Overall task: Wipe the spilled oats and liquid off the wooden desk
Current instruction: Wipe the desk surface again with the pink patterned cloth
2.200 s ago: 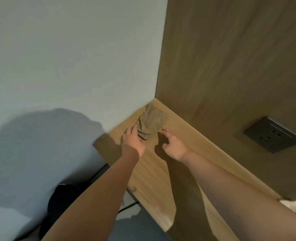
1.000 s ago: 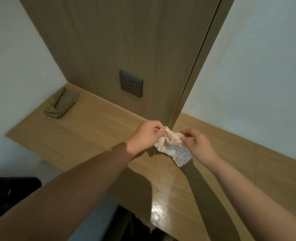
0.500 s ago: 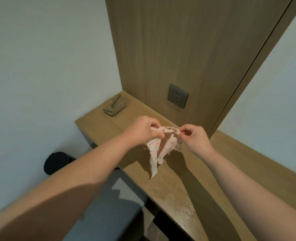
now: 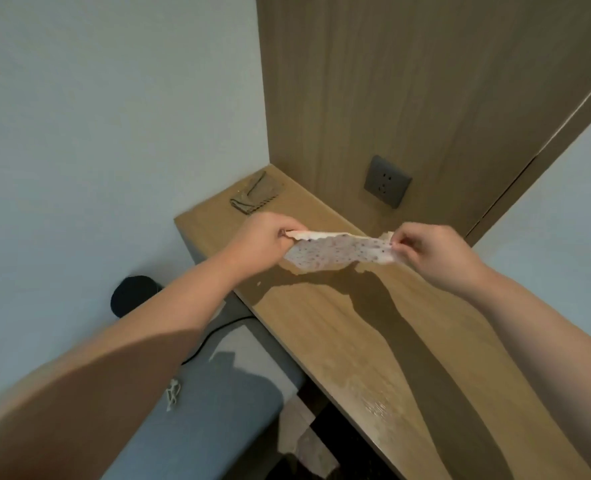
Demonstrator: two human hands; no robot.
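The desk [image 4: 322, 323] is a long wooden top running along a wooden wall panel [image 4: 391, 81] and ending in a corner at a pale wall [image 4: 114, 98].

In the head view, both hands are raised above the desk with a white cloth [image 4: 335, 256], dotted with small red marks, stretched between them. The left hand [image 4: 263, 242] pinches one end, its fingers [image 4: 289, 233] curled tight round the edge. The right hand [image 4: 432, 252] pinches the other end in the same way, its fingers [image 4: 403, 242] closed on the fabric. The cloth sags a little between the two sets of fingers and hangs clear of the wood; its shadow lies on the desk just below.

On the person's side of the fingers, close to the desk's front edge, a glossy wet patch [image 4: 373, 400] shines on the wood. A tiny pale speck [image 4: 258, 283] lies below the left fingers, near the desk edge; what it is cannot be told.

Beyond the left fingers, in the far corner, a folded brown cloth [image 4: 254, 197] lies flat on the desk. Beyond the gap between the two hands, a dark grey socket [image 4: 387, 181] sits in the wall panel.

Below the left forearm, off the desk, are a grey-blue padded surface [image 4: 218, 393], a dark cable [image 4: 214, 327] and a round black object [image 4: 131, 294].
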